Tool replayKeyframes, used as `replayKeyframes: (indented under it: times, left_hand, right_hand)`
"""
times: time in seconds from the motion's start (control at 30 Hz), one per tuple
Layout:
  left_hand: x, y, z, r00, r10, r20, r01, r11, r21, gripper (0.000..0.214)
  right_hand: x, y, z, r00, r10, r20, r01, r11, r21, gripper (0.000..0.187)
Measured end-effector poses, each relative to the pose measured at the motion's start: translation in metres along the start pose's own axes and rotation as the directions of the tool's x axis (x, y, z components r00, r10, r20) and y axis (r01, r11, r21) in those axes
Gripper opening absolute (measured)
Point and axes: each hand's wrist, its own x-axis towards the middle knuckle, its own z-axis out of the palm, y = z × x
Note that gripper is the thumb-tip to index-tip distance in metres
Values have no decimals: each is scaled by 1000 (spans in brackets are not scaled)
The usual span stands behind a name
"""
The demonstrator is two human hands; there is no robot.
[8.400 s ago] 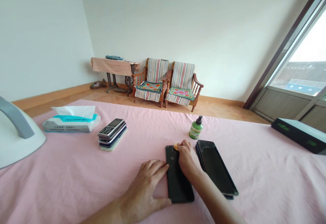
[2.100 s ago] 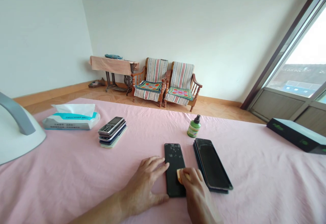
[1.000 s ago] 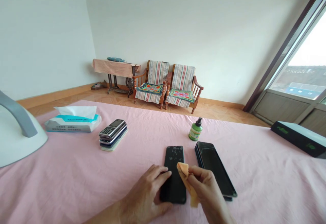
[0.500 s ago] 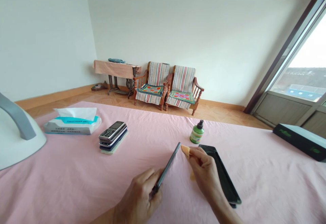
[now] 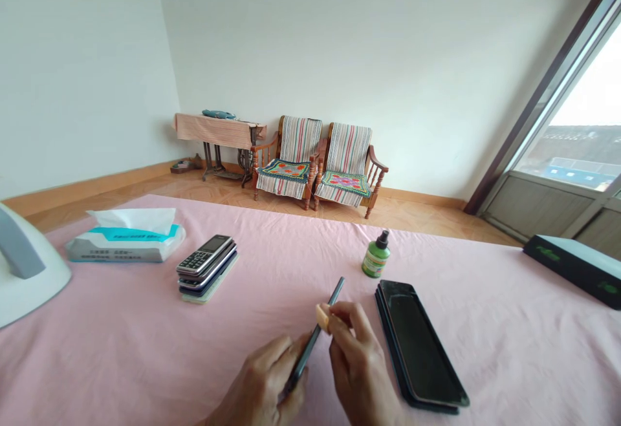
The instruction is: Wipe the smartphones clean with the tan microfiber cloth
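Note:
My left hand (image 5: 264, 377) is closed around the lower end of a slim dark smartphone (image 5: 310, 343), held edge-on and tilted above the pink cloth. Pinched in the fingers of my right hand (image 5: 356, 355) is a small folded yellowish cloth (image 5: 323, 317), which lies against the phone's upward edge about midway along. Just right of that hand, dark smartphones (image 5: 422, 342) lie stacked, the top one with its black screen up. A green spray bottle (image 5: 376, 255) with a black top stands behind them.
On the pink tablecloth (image 5: 281, 264), a stack of keypad phones (image 5: 206, 264) sits left of centre. Behind it lies a tissue pack (image 5: 126, 242). A white and grey appliance (image 5: 29, 271) occupies the left edge; a black box (image 5: 572, 271) is far right. Two chairs (image 5: 315, 161) stand beyond.
My right hand has moved left and nearer, bringing the yellowish cloth from beyond the phone's far end onto its edge. The stacked phones are now uncovered. The view has shifted slightly.

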Motion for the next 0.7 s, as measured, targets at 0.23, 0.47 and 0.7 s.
replayKeyframes:
  times: [0.23, 0.47, 0.7]
  left_hand:
    - [0, -3, 0, 999, 42, 12, -42, 999, 4, 38]
    - [-2, -7, 2, 998, 25, 51, -27, 999, 27, 44]
    - [0, 0, -2, 999, 34, 42, -36, 999, 40, 36]
  right_hand:
    - [11, 16, -3, 994, 96, -42, -100, 990, -101, 43]
    - [3, 0, -3, 999, 29, 23, -28, 999, -16, 45]
    - [14, 17, -3, 994, 95, -57, -99, 993, -65, 41]
